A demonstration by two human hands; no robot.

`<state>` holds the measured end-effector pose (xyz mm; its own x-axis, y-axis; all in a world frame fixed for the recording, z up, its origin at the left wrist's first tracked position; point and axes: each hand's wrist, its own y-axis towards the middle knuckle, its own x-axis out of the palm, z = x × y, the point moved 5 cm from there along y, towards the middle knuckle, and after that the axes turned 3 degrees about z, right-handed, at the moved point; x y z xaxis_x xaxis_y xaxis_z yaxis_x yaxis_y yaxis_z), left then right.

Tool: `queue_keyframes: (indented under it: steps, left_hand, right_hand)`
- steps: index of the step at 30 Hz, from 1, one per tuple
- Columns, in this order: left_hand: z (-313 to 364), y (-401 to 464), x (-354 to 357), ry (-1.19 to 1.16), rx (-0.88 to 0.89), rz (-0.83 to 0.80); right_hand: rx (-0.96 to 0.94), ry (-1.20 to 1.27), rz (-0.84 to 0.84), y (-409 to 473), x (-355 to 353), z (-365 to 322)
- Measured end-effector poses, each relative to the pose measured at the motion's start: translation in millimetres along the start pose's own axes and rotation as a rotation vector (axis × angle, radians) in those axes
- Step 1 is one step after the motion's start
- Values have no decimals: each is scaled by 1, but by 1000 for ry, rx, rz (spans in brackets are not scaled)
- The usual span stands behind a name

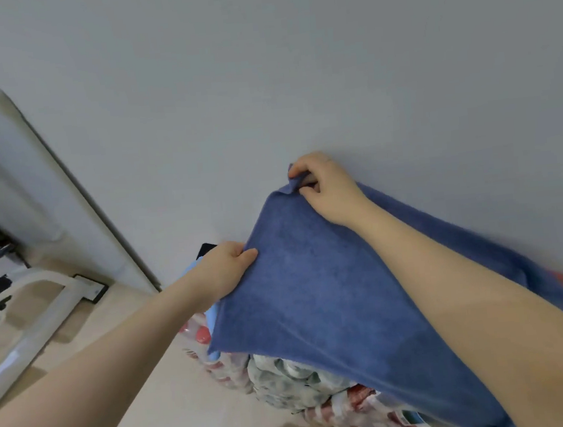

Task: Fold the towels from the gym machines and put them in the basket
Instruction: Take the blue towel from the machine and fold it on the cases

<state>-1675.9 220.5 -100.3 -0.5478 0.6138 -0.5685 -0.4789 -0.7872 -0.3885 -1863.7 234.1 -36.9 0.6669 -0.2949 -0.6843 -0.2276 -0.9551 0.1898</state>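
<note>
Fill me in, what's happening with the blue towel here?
A person is holding a blue towel spread out in front of a grey wall. The right hand pinches its top corner; the left hand grips the left edge lower down. The towel hangs over shrink-wrapped packs of bottles on the floor. It is not folded yet, and no basket is in view.
</note>
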Motion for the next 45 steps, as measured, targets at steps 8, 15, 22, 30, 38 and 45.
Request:
queue_keyframes:
  steps: [8,15,22,30,38,45]
  left_hand:
    - [1,16,2,410,305,174]
    - [100,-20,111,406,957,-187]
    - [156,-66,221,416,1175,-392]
    - [197,-118,315,623,1224,-255]
    - [217,-131,367,972,891,-183]
    - [227,-135,372,960,859,-312]
  right_hand:
    - [116,-126,-88,-50,25,9]
    - [457,-269,335,-174,-63,67]
    - [972,-481,565,-312,-149,139]
    - [1021,-363,455,-346,-201,192]
    - [760,-289,57,-320,-234,217]
    - [666,-345,-232,-320,-220,219]
